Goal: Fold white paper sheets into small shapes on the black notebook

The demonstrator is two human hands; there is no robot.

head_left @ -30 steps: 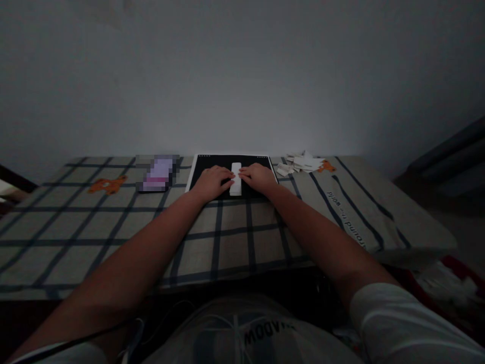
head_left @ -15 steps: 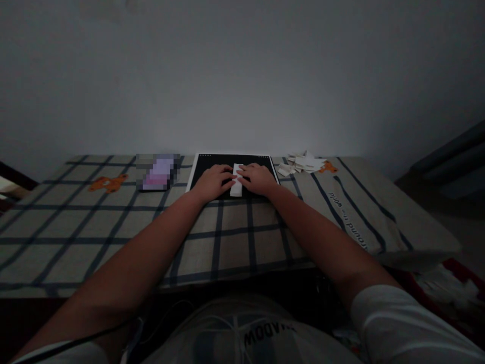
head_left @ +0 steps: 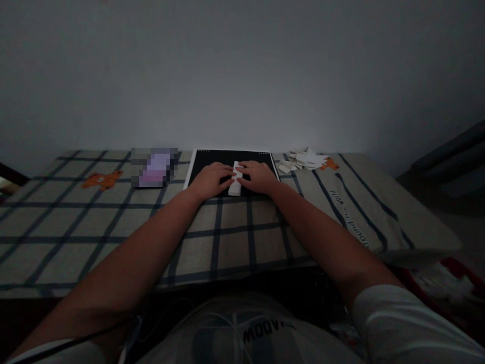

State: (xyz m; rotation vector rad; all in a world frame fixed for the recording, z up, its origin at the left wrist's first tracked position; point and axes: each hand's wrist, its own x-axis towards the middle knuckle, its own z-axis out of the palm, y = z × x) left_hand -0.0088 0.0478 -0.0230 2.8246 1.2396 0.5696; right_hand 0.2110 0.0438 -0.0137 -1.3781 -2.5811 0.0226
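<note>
1. Nearest, a checked cloth (head_left: 227, 237) covers the table.
2. Farther off, the left hand (head_left: 207, 180) and the right hand (head_left: 260, 177) lie palm down on a black mat (head_left: 200, 161), fingers pressing a narrow white folded paper strip (head_left: 235, 185) between them; neither hand is clenched.
3. Left of the mat lies a blurred purple object (head_left: 153, 168).
4. At the far right sits a heap of small white paper pieces (head_left: 303, 160).

**White paper strip on the black mat**

So the white paper strip (head_left: 235, 183) is a narrow folded piece, lying flat and running away from the person. It sits right between both grips, fingertips on either long edge, its near end poking out past them.
</note>
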